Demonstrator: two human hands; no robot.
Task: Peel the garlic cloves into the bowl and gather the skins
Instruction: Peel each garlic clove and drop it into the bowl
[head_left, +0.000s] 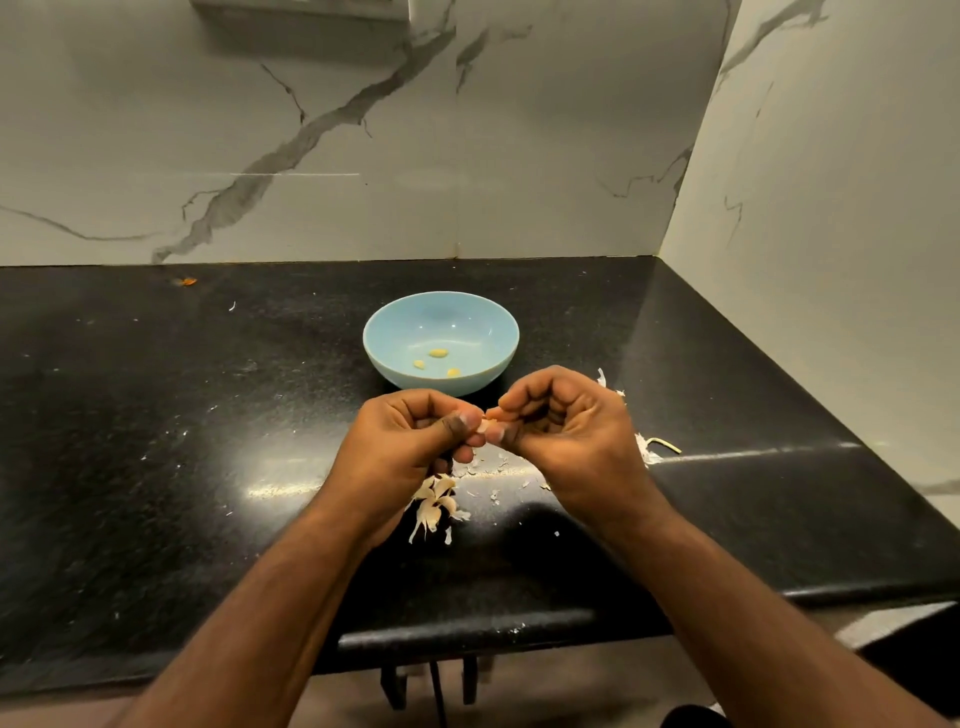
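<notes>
A light blue bowl (395, 332) stands on the black counter with three peeled garlic cloves (438, 353) lying in it. Just in front of the bowl, my left hand (405, 447) and my right hand (566, 431) meet above the counter, fingertips pinched together on one small garlic clove (485, 425), mostly hidden by the fingers. A heap of pale garlic skins (435, 503) lies on the counter under my left wrist. More skins (647, 451) lie right of my right hand, partly hidden behind it.
The black counter (208, 441) ends at a marble wall behind and on the right. Small skin flakes are scattered over it. A small orange scrap (185, 281) lies at the back left. The front edge runs beneath my forearms.
</notes>
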